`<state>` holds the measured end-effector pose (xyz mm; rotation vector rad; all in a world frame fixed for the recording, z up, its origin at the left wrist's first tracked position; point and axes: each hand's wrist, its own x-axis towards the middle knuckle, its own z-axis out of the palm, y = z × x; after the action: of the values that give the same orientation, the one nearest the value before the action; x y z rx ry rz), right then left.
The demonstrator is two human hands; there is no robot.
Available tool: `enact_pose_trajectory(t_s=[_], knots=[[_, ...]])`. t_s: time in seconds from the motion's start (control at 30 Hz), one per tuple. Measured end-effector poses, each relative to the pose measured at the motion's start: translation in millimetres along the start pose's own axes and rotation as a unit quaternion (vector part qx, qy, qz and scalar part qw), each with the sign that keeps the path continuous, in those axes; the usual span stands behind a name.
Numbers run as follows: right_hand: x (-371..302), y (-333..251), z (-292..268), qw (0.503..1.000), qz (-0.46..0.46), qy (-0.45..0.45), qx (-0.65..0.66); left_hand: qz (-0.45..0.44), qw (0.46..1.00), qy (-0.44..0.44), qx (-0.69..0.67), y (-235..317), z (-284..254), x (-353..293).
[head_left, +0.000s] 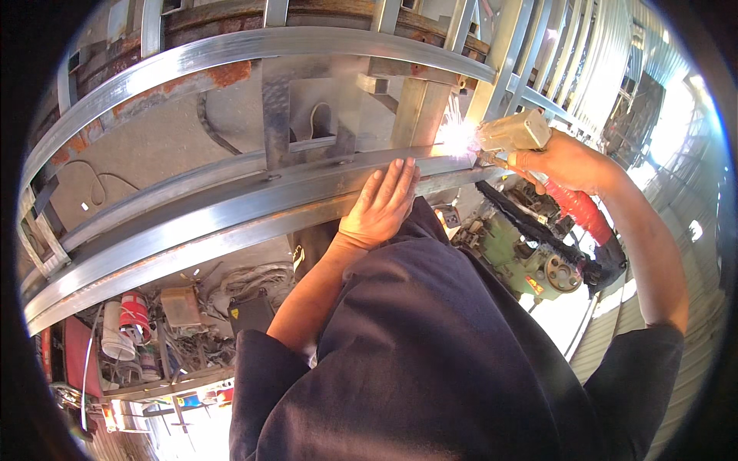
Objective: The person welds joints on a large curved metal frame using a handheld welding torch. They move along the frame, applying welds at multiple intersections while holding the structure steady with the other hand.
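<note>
My left hand lies with its fingers stretched out on a long, shiny steel bar, pressing on it from above and holding nothing. My right hand is wrapped round a tan, boxy welding gun, from which a red-wrapped cable runs down on the right. A white-violet glare with flying sparks burns at the gun's tip, where it meets the bar near an upright steel post. The glare hides the exact spot.
A curved steel rail spans the far side, with a square-holed plate between it and the bar. Below right stands a green machine with a wheel. A red-and-white bucket and clutter lie lower left. Corrugated sheeting lines the right.
</note>
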<state>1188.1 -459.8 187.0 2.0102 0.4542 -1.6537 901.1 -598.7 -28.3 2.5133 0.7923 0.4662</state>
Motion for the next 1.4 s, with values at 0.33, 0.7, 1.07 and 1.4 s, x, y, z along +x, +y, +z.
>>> enact_pose_trajectory(t_s=[0.33, 0.7, 1.07, 1.4], knots=[[-1, -11, 2, 0.999, 0.024, 0.018, -0.031, 0.000, 1.000, -0.004, -0.003, 0, 0, 1], [-2, -11, 0, 0.999, -0.012, 0.013, -0.038, 0.010, 1.000, -0.009, -0.009, -2, -2, 0], [-3, -10, -5, 0.999, 0.002, -0.002, -0.035, 0.012, 1.000, -0.009, 0.002, -2, 0, -1], [-7, -13, -9, 0.995, -0.016, -0.016, -0.098, 0.008, 1.000, 0.010, -0.007, 0, 5, -2]])
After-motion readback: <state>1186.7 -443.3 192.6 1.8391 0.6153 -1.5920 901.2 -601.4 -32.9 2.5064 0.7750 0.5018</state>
